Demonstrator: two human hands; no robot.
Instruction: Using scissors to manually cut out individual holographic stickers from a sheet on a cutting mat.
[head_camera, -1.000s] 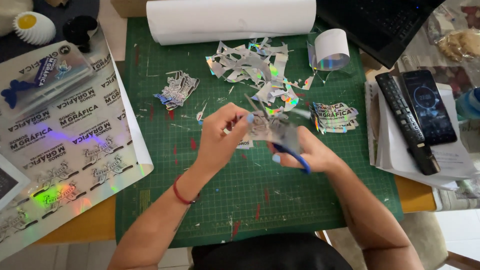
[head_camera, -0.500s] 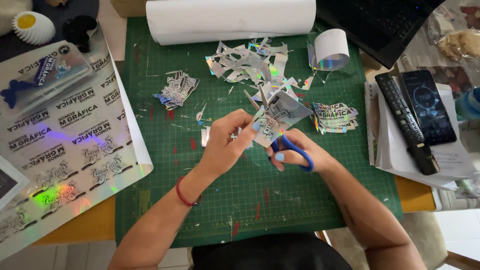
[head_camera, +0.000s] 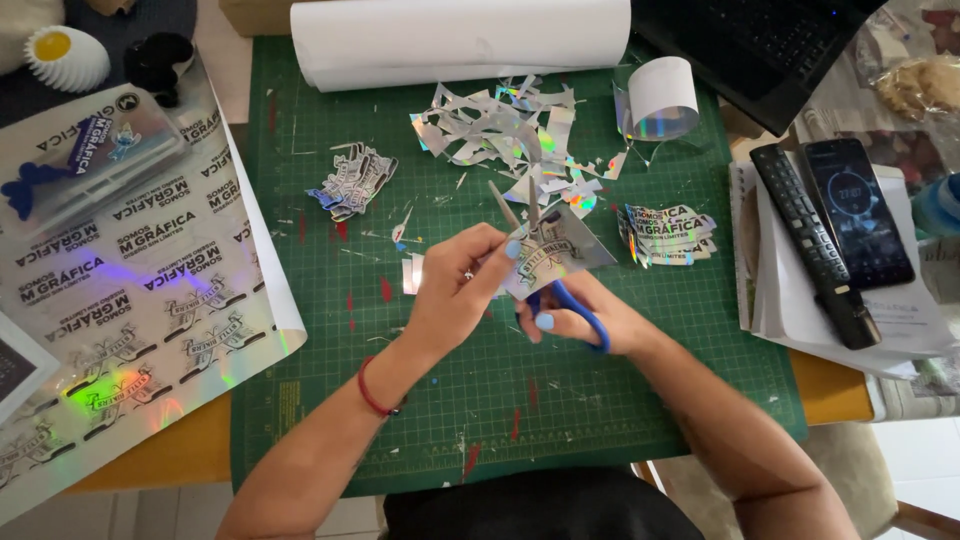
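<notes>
Green cutting mat (head_camera: 620, 400) is covering the tabletop's middle. Uncut holographic sticker sheet (head_camera: 130, 300) is lying at its left edge; offcuts (head_camera: 490, 130) and trimmed stacks (head_camera: 665, 235) are lying toward the far edge. Left hand (head_camera: 455, 295) is pinching a holographic sticker (head_camera: 560, 255); right hand (head_camera: 590, 315) is gripping blue-handled scissors (head_camera: 570, 300), blades parted, mid-mat.

sticker piece (head_camera: 560, 258): holographic, printed, tilted above mat | scissors (head_camera: 555, 275): blue-handled, blades open, pointing up

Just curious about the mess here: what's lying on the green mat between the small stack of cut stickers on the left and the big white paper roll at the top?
Only bare green cutting mat lies between the sticker stack and the white roll, seen from the head camera.
</notes>
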